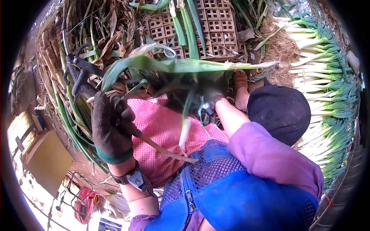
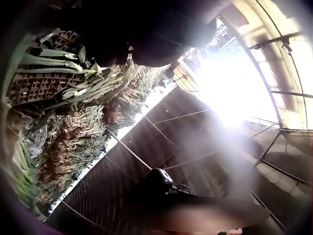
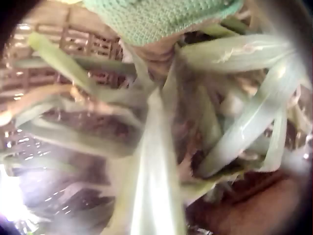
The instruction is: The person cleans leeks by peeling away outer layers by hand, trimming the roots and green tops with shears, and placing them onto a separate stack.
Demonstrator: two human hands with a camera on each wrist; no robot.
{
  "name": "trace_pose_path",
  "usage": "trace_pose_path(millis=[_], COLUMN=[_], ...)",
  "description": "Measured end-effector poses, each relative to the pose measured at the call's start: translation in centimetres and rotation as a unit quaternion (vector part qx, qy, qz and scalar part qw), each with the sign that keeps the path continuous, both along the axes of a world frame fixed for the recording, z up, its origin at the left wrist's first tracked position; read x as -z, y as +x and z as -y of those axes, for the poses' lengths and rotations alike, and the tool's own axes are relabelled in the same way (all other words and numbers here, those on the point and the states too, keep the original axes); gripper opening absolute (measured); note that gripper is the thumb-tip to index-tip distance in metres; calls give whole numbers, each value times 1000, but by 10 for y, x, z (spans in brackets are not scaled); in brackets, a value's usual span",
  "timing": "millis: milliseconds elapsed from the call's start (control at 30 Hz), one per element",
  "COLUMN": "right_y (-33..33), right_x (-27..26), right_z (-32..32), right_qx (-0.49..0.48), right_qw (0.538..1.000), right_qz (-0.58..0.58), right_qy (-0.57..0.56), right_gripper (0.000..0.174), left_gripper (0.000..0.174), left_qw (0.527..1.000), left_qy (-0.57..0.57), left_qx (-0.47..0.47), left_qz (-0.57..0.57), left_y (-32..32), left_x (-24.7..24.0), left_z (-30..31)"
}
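In the head view my left hand (image 1: 113, 123), in a dark glove, has its fingers curled round a thin brownish stalk (image 1: 163, 149) that slants over the lap. The glove is a dark shape in the left wrist view. My right hand (image 1: 198, 86) is blurred by motion, with long green leaves at it; a leek (image 1: 185, 129) hangs from there, white end down. Another leek (image 1: 173, 65) lies crosswise above, root end to the right. In the right wrist view the mint cuff (image 3: 161, 19) shows, with leaves (image 3: 156, 171) fanning out below and fingers hidden.
A slatted crate (image 1: 217, 29) with several leeks stands ahead. Rows of leeks (image 1: 323, 88) lie at the right, beyond a dark round pad (image 1: 279, 111) by the right leg. Dry stalks (image 1: 50, 50) heap up at the left, near a dark metal hook-like frame (image 1: 83, 71).
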State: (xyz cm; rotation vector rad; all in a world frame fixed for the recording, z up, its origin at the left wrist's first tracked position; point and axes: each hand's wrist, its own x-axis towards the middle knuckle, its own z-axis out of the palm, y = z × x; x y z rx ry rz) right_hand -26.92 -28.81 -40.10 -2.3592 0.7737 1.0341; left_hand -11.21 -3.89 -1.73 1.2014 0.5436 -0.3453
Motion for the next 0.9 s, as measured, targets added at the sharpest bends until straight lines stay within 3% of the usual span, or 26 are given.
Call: trace_pose_path(millis=[133,200,267,333,533,700,900], right_y=[6,23,23,11,80,87,62], right_x=[-31,-27,16,79,39,29,-16], right_z=[16,-1,-34,-84,-120,-102,-29], right_qx=[-103,-100,-47,-33,31,74,104], right_qw=[992,994,971,911,966,972,967], right_qz=[-72,-14,168,372,150,128,137], right_qy=[-28,32,166,174,209,182,186], right_gripper=[40,38,36,34,32,30,28], left_gripper=[16,16,17,17,19,23,26], left_qw=[998,998,998,997,998,998,998], left_qy=[-37,-10,1,-6,5,-35,-61], left_qx=[-45,-56,-64,-72,-58,-41,-23], left_qz=[-4,-12,-20,-19,-6,-16,5], left_y=[-2,-3,-4,-3,-3,0,-5], left_x=[-7,-9,-11,-12,-7,-4,-2], left_z=[8,13,17,19,17,10,-4])
